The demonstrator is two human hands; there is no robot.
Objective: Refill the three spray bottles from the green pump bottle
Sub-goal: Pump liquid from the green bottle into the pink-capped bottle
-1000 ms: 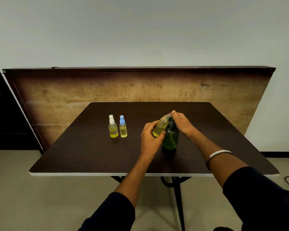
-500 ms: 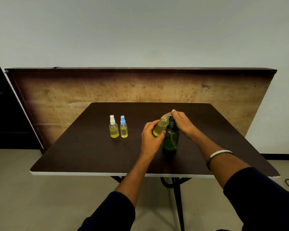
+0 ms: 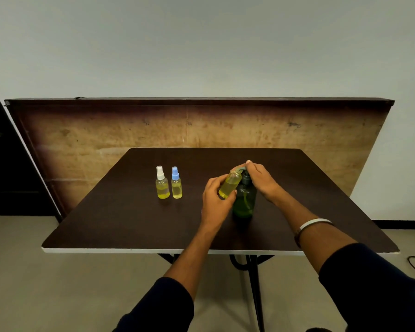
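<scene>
while left hand (image 3: 213, 200) grips uncapped bottle (image 3: 230, 185), right hand (image 3: 261, 179) presses pump bottle (image 3: 244, 200) mid-table.

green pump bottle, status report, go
Left hand grips uncapped spray bottle, tilted at the pump spout. Right hand presses on green pump bottle. Two capped bottles stand apart, nothing in the way.
</scene>
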